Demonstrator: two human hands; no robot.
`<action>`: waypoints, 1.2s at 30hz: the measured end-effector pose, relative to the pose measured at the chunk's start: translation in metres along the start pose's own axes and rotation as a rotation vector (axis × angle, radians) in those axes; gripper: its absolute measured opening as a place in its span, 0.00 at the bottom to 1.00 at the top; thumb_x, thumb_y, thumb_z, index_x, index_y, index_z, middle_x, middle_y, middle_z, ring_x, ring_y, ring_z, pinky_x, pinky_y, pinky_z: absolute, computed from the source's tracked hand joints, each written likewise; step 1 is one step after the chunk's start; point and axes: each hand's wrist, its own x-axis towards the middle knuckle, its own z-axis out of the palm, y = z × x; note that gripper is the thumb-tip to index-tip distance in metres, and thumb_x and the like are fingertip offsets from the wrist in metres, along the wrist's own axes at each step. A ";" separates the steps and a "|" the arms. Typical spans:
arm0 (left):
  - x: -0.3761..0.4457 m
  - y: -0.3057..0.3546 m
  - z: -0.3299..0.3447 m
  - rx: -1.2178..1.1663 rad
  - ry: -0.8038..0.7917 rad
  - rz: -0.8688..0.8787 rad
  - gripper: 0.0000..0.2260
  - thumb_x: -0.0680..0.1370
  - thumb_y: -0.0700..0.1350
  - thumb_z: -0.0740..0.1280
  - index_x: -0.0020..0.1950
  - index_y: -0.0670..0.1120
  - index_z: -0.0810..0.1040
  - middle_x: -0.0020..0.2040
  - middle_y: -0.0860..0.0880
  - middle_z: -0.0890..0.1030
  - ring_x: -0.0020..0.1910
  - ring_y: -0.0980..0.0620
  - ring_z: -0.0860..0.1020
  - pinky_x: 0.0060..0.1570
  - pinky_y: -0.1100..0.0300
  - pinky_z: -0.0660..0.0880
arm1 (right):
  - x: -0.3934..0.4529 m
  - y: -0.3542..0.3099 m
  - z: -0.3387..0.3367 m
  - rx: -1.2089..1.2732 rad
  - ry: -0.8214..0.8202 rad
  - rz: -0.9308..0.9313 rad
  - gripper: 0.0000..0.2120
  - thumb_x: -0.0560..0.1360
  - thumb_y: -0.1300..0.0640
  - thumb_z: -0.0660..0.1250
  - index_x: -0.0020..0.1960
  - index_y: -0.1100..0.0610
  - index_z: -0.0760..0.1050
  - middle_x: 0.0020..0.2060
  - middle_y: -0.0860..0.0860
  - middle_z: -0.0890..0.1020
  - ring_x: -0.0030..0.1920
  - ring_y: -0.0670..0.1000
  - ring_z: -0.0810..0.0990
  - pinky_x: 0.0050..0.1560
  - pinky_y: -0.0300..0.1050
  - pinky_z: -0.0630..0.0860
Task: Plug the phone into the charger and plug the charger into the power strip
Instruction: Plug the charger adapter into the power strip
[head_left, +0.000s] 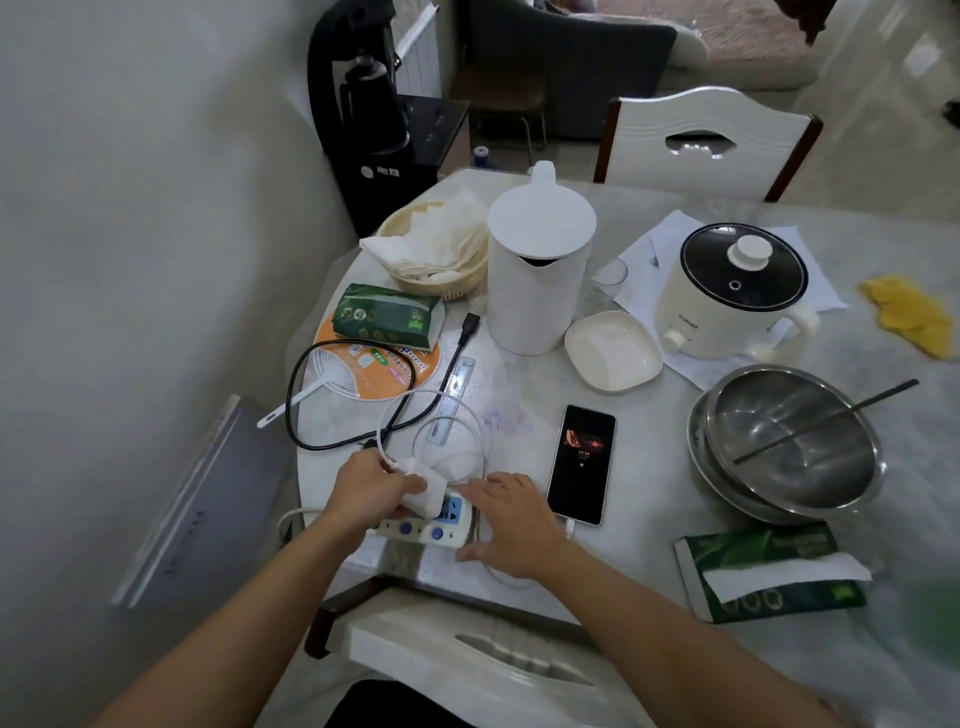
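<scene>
A black phone (582, 464) lies flat on the table with its screen lit. A white cable (451, 441) enters its near end and loops away to the left. My left hand (371, 483) grips the white charger block (428, 492), which sits against a blue socket of the white power strip (421, 530) at the table's near edge. Whether the prongs are fully seated is hidden. My right hand (511, 522) rests flat on the right end of the strip and the table, fingers spread.
A black cord (332, 395) curls left of the white cable. Behind stand a white kettle (540, 270), a square white dish (613, 351), a cream cooker (732, 291) and steel bowls (784, 441). A tissue pack (769, 571) lies at right, a chair back (467, 644) below.
</scene>
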 end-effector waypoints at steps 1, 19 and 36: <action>-0.002 -0.001 0.001 -0.002 0.014 0.005 0.13 0.66 0.38 0.77 0.46 0.38 0.78 0.47 0.39 0.82 0.42 0.41 0.83 0.26 0.57 0.79 | 0.000 0.000 0.000 0.011 -0.006 0.015 0.43 0.65 0.28 0.65 0.75 0.45 0.61 0.73 0.47 0.70 0.72 0.53 0.65 0.72 0.51 0.56; -0.039 -0.013 0.028 0.206 0.196 0.196 0.15 0.65 0.47 0.78 0.44 0.44 0.75 0.39 0.47 0.81 0.40 0.48 0.81 0.41 0.50 0.79 | -0.004 -0.002 0.002 0.106 0.033 0.068 0.36 0.69 0.33 0.63 0.73 0.45 0.63 0.71 0.47 0.72 0.72 0.53 0.65 0.71 0.52 0.58; -0.028 0.003 0.039 0.207 0.099 0.098 0.11 0.63 0.54 0.79 0.29 0.49 0.84 0.24 0.50 0.82 0.23 0.57 0.78 0.28 0.58 0.75 | -0.002 -0.005 0.000 0.133 0.027 0.093 0.34 0.68 0.35 0.66 0.71 0.44 0.67 0.69 0.44 0.74 0.72 0.53 0.65 0.71 0.51 0.59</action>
